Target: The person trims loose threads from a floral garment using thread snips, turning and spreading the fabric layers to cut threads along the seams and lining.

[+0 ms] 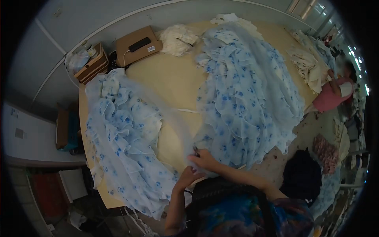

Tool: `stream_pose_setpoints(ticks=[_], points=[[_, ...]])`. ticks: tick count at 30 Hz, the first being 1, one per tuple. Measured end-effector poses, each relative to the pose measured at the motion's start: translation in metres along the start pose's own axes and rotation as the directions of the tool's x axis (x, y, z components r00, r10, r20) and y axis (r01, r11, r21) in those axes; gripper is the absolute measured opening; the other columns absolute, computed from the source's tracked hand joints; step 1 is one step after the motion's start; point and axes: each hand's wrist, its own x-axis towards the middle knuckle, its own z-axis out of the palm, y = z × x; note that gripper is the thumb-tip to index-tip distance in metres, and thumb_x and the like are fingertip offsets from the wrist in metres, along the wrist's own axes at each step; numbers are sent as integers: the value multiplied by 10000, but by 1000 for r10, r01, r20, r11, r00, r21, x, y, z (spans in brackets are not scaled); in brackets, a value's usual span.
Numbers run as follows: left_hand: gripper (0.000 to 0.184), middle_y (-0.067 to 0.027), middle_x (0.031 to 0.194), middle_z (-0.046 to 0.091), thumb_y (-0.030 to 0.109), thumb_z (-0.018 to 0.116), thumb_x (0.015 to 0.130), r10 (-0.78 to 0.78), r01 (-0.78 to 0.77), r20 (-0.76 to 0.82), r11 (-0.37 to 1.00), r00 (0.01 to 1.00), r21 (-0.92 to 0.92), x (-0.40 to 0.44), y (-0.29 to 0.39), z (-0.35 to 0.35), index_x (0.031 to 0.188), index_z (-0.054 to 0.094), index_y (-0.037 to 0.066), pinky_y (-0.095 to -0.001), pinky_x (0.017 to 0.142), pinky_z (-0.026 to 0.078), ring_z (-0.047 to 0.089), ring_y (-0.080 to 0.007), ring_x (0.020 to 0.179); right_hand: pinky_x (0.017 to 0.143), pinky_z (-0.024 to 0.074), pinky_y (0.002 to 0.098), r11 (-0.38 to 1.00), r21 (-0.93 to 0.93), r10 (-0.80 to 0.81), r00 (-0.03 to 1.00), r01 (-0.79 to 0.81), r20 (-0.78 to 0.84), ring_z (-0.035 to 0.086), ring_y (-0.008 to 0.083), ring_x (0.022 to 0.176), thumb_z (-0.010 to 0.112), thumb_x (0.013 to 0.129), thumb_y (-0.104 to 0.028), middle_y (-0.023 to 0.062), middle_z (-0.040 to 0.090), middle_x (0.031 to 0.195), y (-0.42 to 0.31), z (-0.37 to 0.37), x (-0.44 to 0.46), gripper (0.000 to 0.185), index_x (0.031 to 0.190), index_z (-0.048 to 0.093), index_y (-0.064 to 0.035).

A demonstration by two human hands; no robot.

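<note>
Sheer cloth [182, 128] crosses the tabletop [166, 81] as a pale, narrow band, its long axis curving from near the far left corner to the middle of the near edge, where the person's hands meet it. Along the left edge I see a heap of blue-flowered ruffles [118, 130], its lower end spilling over the near edge. At the far left corner stands a wooden box [91, 67]; just right of it, a cardboard box [125, 42] carries a black device [139, 44] with a pale cord. A cream bundle [179, 39] lies beside that, by the far edge.

The left hand [189, 177] is at the near edge, fingers bent in toward the cloth; from here I cannot tell whether it grips. The right hand [203, 159] sits just beyond it, farther in over the tabletop, its fingers narrowed on the sheer cloth. The band's long run lies to the far left of both, with the right hand nearer to it. A small dark thing [196, 151] shows at the right fingertips, too blurred to name.

Just right of the hands, a bigger ruffled heap [244, 98] stretches from the far edge to the near one. Past it, a co-worker in pink [335, 95] stands at the right edge beside cream cloth [306, 67].
</note>
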Motion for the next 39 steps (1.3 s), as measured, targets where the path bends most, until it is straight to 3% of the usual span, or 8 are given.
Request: stream_pose_setpoints(ticks=[6,9,10,13,18,25,34,39], points=[[300,-2,613,538,290,583,1013,-442,292,117,350,889,-890,-50,21,-88,845,653,51,-265,585,391,503,-122,568,732,506,401,914,-70,-388,913,399,129,660,347,864,636,943,-266,181,672,942,-68,-25,35,270,957,672,1],[336,-75,820,642,266,680,919,-257,186,-326,955,910,-232,-116,-68,-164,1088,669,-25,-320,630,464,543,-176,673,761,503,411,928,-251,-308,945,274,-109,643,365,868,576,980,-241,166,661,925,-40,-105,26,243,965,667,-16],[403,-125,892,653,276,693,899,-527,262,-430,802,733,-537,-130,-47,-183,1168,645,-20,-372,700,505,588,-232,760,768,502,409,948,-250,-255,941,198,-221,640,362,865,561,986,-232,164,658,916,-31,-136,19,241,977,664,-15],[552,-244,1210,601,370,620,955,-286,957,-914,44,286,286,-145,-11,-195,1351,509,2,-497,875,525,641,-422,980,714,501,390,951,-307,-162,825,-15,-541,647,329,781,566,972,-182,157,681,877,-6,-231,3,218,942,682,1],[464,-256,1124,669,309,598,957,-186,457,-808,882,559,113,-101,-39,-174,1237,620,-61,-457,909,510,652,-385,1011,716,518,389,884,-459,-307,634,-86,-710,669,316,781,659,922,-228,163,696,857,28,-372,40,254,991,703,12],[295,-143,1067,721,177,613,980,-134,41,-468,978,874,-204,75,155,-28,1169,672,-42,-334,879,530,675,-209,995,822,518,452,707,-604,-299,617,-369,-728,666,352,965,683,896,-307,175,701,1011,49,-499,174,341,1034,697,5],[327,-128,1003,724,221,594,1000,-122,-131,-408,831,905,-540,195,301,64,1143,688,-57,-312,850,547,687,-189,930,601,438,356,915,-42,-404,909,402,-105,481,261,590,653,946,-189,149,581,716,5,-435,66,186,864,609,-28],[401,-104,903,724,329,596,988,-69,-288,-484,726,872,-624,249,280,112,1058,717,-46,-324,783,549,674,-176,836,682,478,396,917,192,-392,699,350,598,609,273,705,620,976,-201,168,634,843,53,-363,-46,172,933,644,-36]])
